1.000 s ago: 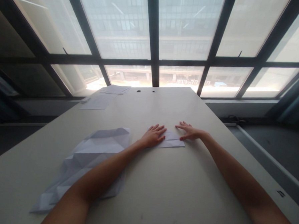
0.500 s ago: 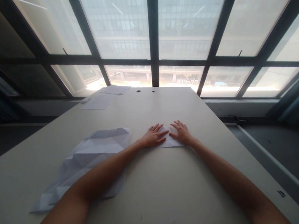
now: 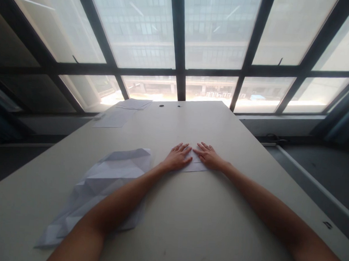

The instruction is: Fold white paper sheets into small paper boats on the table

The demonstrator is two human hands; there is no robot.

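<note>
Since the whole far side is a wall of dark-framed glass windows, the light's bright but the view is easy enough to read. A long cream-coloured counter runs off toward 12 o'clock, with a loose stack of white paper sheets and a single white sheet up around 11 o'clock. Closer in, at about 8 o'clock from the hands, a big white sheet covered in creases lies partly hidden by the left forearm.

Dead centre is a small folded white paper, lying flat on the counter with both hands on it. The left grip and the right grip are wide open, palms down, fingers spread, fingertips almost meeting over the paper. Neither is pinching anything; they're just lying on it.

Tip for flattening a fold like this: keep your fingers flat, press evenly from both sides, and work from the middle outward so the layers don't creep out of line. A fingernail along the crease would likely sharpen it too.
</note>
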